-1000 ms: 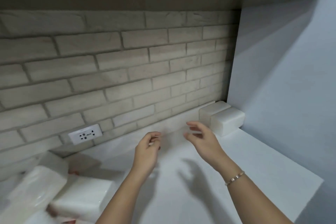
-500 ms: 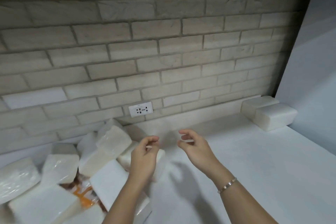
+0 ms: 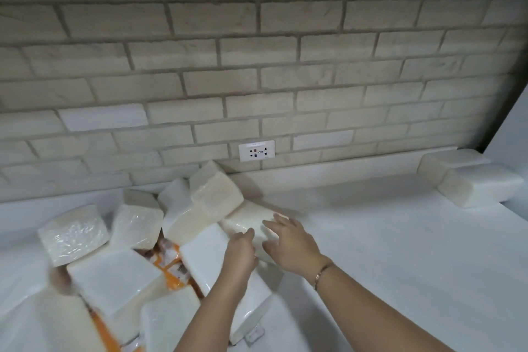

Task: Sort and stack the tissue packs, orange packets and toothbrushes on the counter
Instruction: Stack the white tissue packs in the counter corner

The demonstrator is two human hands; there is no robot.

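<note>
In the head view, the right hand point(image 3: 288, 243) is held wide open. Its fingers are spread and laid on top of a tissue pack point(image 3: 245, 218) at the right side of the pile point(image 3: 74, 234). The left hand point(image 3: 241, 251) is seen from the back, just beside the right one, with its fingers bent down at the same pack. Whether the pack is gripped by it cannot be told. A thin bracelet point(image 3: 321, 273) is worn on the right wrist.

The packs are soft white blocks wrapped in shiny clear plastic. Many are heaped in a messy way on the left of the smooth white counter point(image 3: 400, 266). Two more packs point(image 3: 471, 183) are set close together in the far right corner, well apart from the heap. Flat orange packets point(image 3: 168, 264) are seen between the heaped packs, mostly covered by them. The brick wall point(image 3: 257, 66) is rough and pale, and a white socket point(image 3: 256, 150) is set in it.

The heap is cut off at the left and bottom edges. A small clear thing point(image 3: 254, 334) under the nearest pack is too blurred to be named.
</note>
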